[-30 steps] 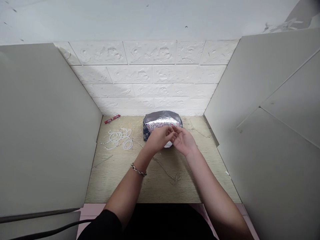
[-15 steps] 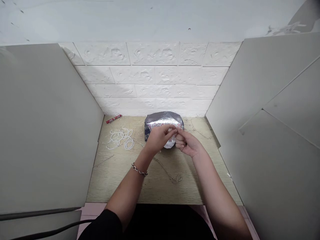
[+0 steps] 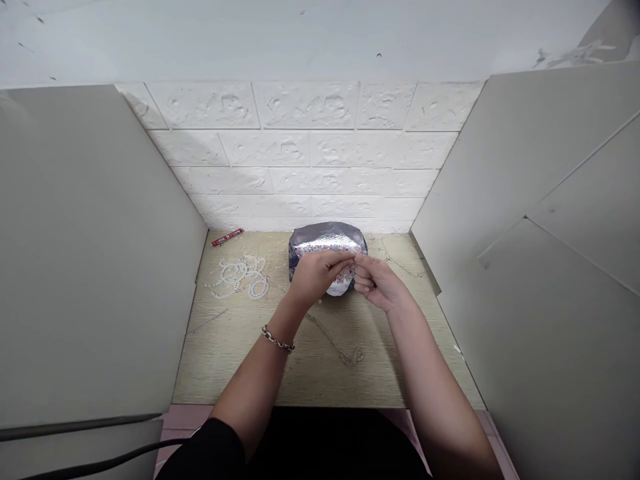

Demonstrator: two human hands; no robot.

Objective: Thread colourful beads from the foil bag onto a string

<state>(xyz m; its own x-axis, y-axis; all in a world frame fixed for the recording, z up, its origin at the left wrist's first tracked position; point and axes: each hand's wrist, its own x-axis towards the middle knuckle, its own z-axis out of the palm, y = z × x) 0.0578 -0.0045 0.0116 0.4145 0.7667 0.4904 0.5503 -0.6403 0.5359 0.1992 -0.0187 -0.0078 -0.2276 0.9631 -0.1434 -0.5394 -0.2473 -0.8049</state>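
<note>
My left hand and my right hand meet fingertip to fingertip just in front of an open silver foil bag full of small glittering beads. Both hands are pinched closed; what sits between the fingers is too small to make out. A thin chain or beaded string trails from under my hands toward me across the wooden table. A metal bracelet circles my left wrist.
A heap of white bead strings lies at the left of the table, with a small red packet behind it by the white brick wall. Another thin chain lies at the right. Grey partition boards close in both sides.
My right hand has turned from palm-up and open into a pinch and shifted slightly right. My left hand stays nearly in place at the bag.
</note>
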